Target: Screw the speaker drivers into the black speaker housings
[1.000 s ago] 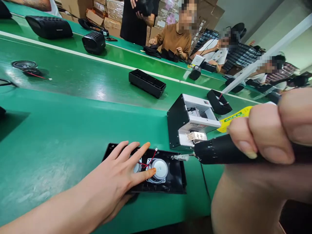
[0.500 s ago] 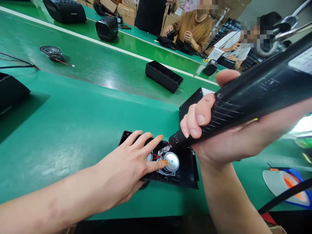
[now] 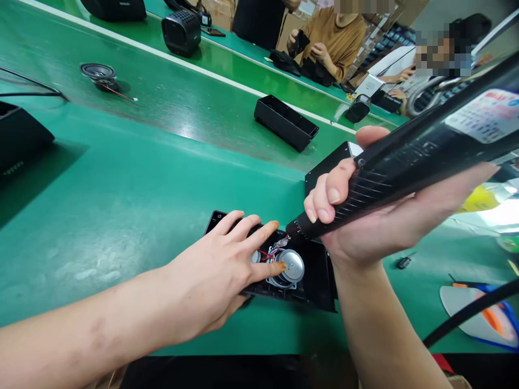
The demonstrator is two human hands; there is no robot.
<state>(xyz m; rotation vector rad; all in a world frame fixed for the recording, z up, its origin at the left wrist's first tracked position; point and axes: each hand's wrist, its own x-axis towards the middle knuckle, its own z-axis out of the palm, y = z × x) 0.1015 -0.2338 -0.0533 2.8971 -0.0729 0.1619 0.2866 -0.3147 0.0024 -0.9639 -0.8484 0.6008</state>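
Observation:
A black speaker panel [image 3: 314,275] lies on the green bench near its front edge, with a round silver speaker driver [image 3: 291,267] and red wires set in it. My left hand [image 3: 221,270] lies flat on the panel, fingers spread, the forefinger tip touching the driver's edge. My right hand [image 3: 365,216] is wrapped round a long black electric screwdriver [image 3: 409,159]. Its tip points down-left and touches the panel just above the driver.
A black box-shaped device [image 3: 324,167] stands right behind the panel. On the conveyor belt lie an open black housing [image 3: 286,122], a loose speaker driver [image 3: 99,73] and a small black speaker [image 3: 181,31]. Several people sit across the line. A white-and-orange pad [image 3: 478,316] lies at right.
My right hand swung the screwdriver from level at the right down onto the panel beside the driver. The view shifted slightly. My left hand stayed flat on the panel.

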